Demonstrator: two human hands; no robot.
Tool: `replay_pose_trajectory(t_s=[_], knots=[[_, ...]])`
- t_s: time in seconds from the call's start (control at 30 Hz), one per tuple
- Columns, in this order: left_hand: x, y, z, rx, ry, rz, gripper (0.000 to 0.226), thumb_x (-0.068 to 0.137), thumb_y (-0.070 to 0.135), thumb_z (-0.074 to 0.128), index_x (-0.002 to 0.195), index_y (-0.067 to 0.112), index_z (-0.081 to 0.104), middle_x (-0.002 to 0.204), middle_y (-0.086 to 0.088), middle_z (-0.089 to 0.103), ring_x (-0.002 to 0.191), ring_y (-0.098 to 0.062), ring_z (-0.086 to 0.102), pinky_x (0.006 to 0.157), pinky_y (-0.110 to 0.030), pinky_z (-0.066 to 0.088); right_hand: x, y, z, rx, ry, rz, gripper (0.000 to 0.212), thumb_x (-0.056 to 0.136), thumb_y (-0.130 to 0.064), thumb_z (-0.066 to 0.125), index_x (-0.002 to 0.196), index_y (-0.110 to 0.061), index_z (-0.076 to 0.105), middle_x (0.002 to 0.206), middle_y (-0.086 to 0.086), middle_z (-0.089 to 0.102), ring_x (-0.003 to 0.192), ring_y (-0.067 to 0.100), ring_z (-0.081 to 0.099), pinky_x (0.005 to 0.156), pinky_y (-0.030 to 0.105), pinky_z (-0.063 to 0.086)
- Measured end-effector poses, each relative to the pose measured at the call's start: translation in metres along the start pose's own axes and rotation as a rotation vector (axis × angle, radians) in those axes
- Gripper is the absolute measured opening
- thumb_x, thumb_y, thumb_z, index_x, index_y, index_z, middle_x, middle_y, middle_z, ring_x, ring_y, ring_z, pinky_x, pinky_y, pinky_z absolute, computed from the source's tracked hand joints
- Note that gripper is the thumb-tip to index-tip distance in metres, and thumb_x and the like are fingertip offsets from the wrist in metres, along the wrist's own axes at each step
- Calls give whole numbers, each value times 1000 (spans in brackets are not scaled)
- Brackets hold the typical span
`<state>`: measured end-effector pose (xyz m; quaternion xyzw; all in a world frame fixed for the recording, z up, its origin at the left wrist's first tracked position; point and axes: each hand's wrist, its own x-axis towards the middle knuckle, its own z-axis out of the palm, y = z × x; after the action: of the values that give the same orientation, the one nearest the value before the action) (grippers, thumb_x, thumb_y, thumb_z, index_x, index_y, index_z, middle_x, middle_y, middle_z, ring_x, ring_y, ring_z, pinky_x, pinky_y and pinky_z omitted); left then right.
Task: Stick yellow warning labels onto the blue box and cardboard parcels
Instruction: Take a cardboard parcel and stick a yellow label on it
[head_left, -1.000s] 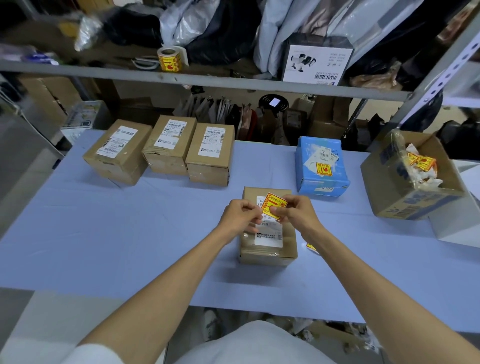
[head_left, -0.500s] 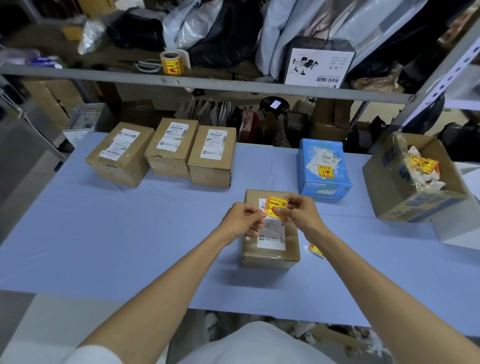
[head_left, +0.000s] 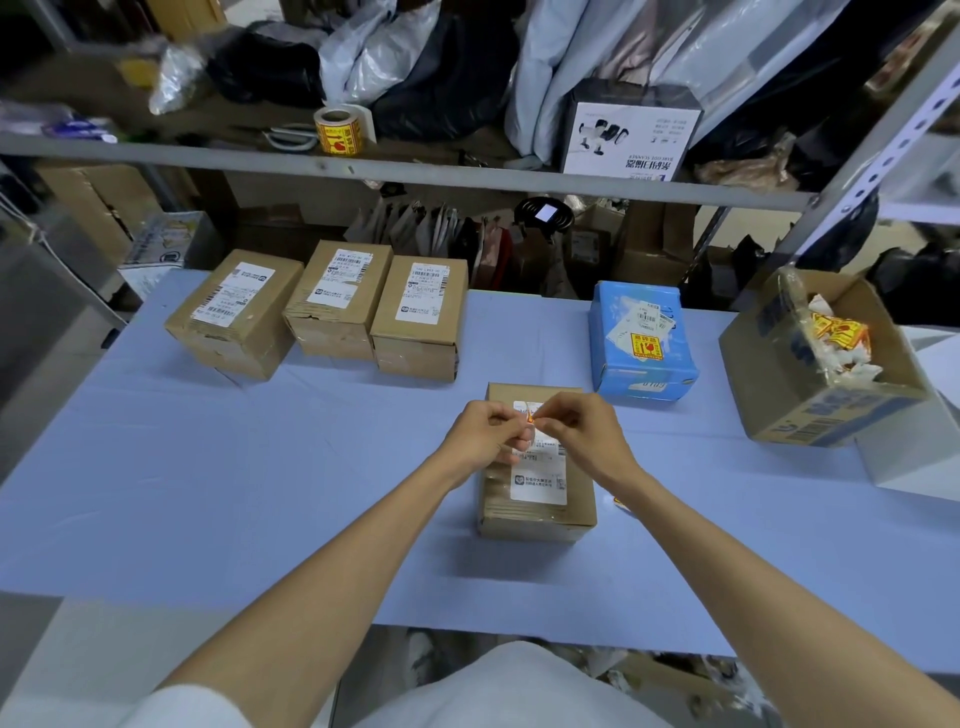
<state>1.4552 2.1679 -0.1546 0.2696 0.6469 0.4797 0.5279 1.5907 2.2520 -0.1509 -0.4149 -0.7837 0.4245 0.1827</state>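
Note:
A cardboard parcel (head_left: 537, 496) with a white shipping label lies in front of me on the blue table (head_left: 208, 467). Above its far end my left hand (head_left: 485, 436) and my right hand (head_left: 576, 431) pinch a yellow warning label (head_left: 530, 415) between their fingertips; only a thin edge of it shows. The blue box (head_left: 641, 338) stands behind to the right with a yellow label stuck on its top. Three more cardboard parcels (head_left: 332, 306) sit in a row at the back left.
An open carton (head_left: 821, 384) holding crumpled backing paper and yellow scraps stands at the right. A roll of yellow labels (head_left: 340, 130) rests on the shelf above. A small yellow scrap (head_left: 619, 502) lies just right of the near parcel, under my right wrist.
The label faced me flat a second ago; now it is turned edge-on and mostly hidden between my fingertips. Both hands stay together over the parcel's far end.

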Motion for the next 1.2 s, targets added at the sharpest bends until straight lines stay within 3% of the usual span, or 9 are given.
replay_pose_trajectory(t_s=[0.07,0.23,0.43,0.6,0.83,0.97,1.2], knots=[[1,0,0,7,-1,10,20,95,11,56,105,-5,63,79,-8,65,67,-14,60,59,-23,55,0,-2,1,28,-19,-10,6,83,-8,69,85,-7,74,77,2,72,71,9,66,66,17,49],[3,1,-2,18,2,29,12,95,9,55,97,1,64,77,-6,65,65,-11,61,60,-23,55,2,1,1,53,-37,-5,11,83,-9,65,87,-10,76,76,1,73,72,12,68,71,29,55],[6,-2,-3,45,14,27,13,94,10,57,100,1,64,77,-7,66,67,-13,63,59,-23,55,5,0,0,4,-59,-33,10,82,-15,70,88,-12,77,75,-6,72,70,1,67,68,19,53],[7,0,-1,45,45,57,11,92,11,59,92,4,67,75,-7,66,65,-14,62,56,-22,53,6,-4,-2,21,-68,-31,12,82,-13,68,89,-12,78,75,-4,73,69,3,68,68,21,55],[9,-1,1,53,74,75,7,89,9,63,88,4,68,77,-11,67,68,-18,64,60,-25,55,6,-4,-2,28,-55,-15,14,80,-26,74,88,-15,78,75,-6,73,71,7,69,71,30,58],[9,0,1,77,77,82,10,89,10,63,93,2,67,80,-12,68,69,-18,66,61,-25,57,4,-5,-4,19,-55,-23,19,79,-35,75,85,-17,79,73,-9,73,71,4,68,68,26,56],[10,0,0,123,53,120,8,91,14,63,93,7,67,80,-8,69,73,-18,67,74,-35,58,7,-5,-8,66,-70,-9,14,85,-18,68,80,-9,77,67,1,72,61,14,67,64,35,56]])
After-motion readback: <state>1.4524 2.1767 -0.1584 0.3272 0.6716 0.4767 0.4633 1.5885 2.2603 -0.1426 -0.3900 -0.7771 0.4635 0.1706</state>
